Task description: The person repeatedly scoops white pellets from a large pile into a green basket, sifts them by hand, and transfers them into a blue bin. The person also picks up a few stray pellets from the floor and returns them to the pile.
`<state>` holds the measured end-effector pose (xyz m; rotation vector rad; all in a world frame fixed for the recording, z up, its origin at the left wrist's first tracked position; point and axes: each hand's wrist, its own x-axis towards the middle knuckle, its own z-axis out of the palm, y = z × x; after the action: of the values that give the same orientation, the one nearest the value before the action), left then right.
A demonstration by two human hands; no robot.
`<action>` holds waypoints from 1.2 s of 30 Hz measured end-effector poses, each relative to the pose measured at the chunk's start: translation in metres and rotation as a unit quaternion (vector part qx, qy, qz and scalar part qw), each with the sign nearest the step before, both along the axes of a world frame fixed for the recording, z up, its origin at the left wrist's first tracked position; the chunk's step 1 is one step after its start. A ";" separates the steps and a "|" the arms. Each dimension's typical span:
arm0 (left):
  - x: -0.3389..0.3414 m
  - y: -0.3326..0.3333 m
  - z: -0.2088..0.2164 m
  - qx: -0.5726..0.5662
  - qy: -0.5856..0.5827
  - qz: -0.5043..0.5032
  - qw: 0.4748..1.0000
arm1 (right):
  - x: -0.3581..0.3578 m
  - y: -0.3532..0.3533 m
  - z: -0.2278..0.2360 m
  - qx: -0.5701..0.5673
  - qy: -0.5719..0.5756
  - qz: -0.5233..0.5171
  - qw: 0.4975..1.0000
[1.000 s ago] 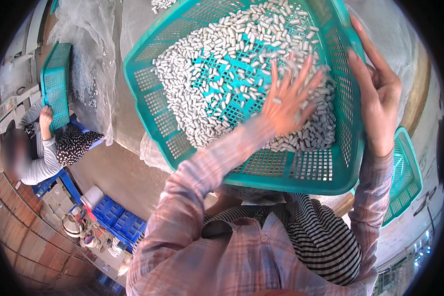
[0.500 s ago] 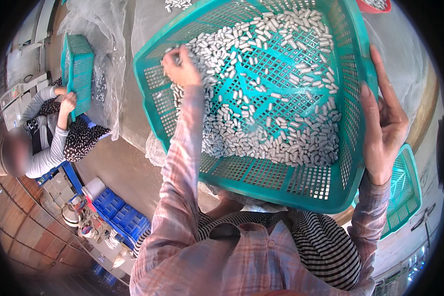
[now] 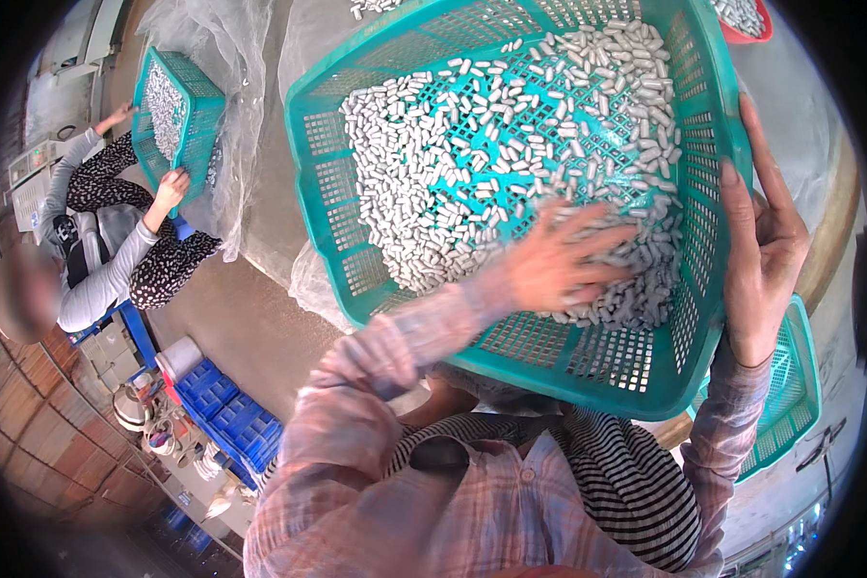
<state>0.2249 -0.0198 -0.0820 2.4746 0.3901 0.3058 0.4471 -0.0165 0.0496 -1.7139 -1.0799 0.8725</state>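
A large turquoise plastic basket (image 3: 588, 364) with perforated walls is tilted in front of me. Small pale-grey, capsule-shaped pieces (image 3: 390, 173) lie across its slatted bottom, thickest along the left side and toward the near right. My left hand (image 3: 568, 258) is inside, fingers spread over the pieces near the lower right; motion blurs it slightly. At the basket's right rim, my right hand (image 3: 763, 255) grips from outside, thumb and fingers along the edge.
At the left, a seated co-worker (image 3: 106, 260) holds a similar basket (image 3: 202, 125) of pale pieces. Another turquoise basket (image 3: 790, 385) stands below my right arm. A red bowl (image 3: 748, 34) of pieces sits at the upper right. Blue crates (image 3: 231, 409) are at the lower left.
My left hand has swept from the basket's far left to its near right, and its fingers have spread. Pieces have shifted over the bottom. The co-worker's basket has tipped, showing its contents.
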 end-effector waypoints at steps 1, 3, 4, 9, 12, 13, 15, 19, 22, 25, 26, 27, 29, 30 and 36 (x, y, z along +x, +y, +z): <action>-0.033 0.005 -0.004 0.007 0.083 0.004 0.997 | 0.002 -0.001 -0.001 -0.006 0.000 -0.005 1.000; -0.093 0.035 -0.007 0.031 0.233 0.056 0.970 | 0.006 -0.002 0.000 -0.011 0.002 -0.015 1.000; -0.112 0.053 -0.013 0.042 0.301 0.109 0.946 | 0.005 -0.001 -0.002 -0.007 0.002 -0.015 1.000; -0.025 0.122 -0.038 0.040 0.163 0.511 0.843 | 0.003 0.009 0.000 -0.003 -0.016 -0.005 1.000; 0.064 0.106 -0.024 0.005 0.028 0.434 0.900 | 0.001 0.013 0.005 -0.022 -0.008 -0.004 1.000; 0.086 0.084 -0.016 0.038 0.039 0.375 0.926 | 0.002 0.014 0.004 -0.015 0.000 0.001 1.000; 0.097 0.031 0.021 -0.018 0.023 0.242 0.970 | 0.007 0.017 0.001 0.006 0.014 0.014 1.000; 0.023 -0.006 0.015 -0.002 0.084 -0.056 0.995 | 0.007 0.019 -0.002 0.010 -0.037 -0.028 0.999; -0.058 0.050 -0.004 0.020 0.252 0.045 0.967 | 0.008 0.033 0.022 -0.095 -0.085 -0.015 0.992; -0.114 0.098 -0.027 0.112 0.194 0.338 0.914 | -0.004 0.034 0.026 -0.076 -0.038 0.044 0.995; -0.126 0.102 -0.033 0.102 0.128 0.425 0.890 | -0.007 0.024 0.023 -0.046 -0.033 0.055 0.997; -0.141 0.101 -0.036 0.104 0.117 0.458 0.875 | -0.010 0.011 0.023 -0.015 -0.034 0.062 0.997; -0.170 0.104 -0.048 0.099 0.112 0.503 0.851 | -0.010 -0.011 -0.011 0.050 0.057 -0.042 0.996; -0.164 0.111 -0.051 0.109 0.032 0.525 0.844 | -0.004 -0.014 -0.020 0.005 0.102 -0.074 0.992; -0.075 0.162 -0.058 0.091 -0.122 0.596 0.789 | -0.015 0.017 -0.008 0.036 0.137 -0.023 0.990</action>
<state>0.1500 0.1421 -0.1403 1.9532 1.8430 1.1782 0.4316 0.0001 0.0414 -1.5023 -0.8743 0.9943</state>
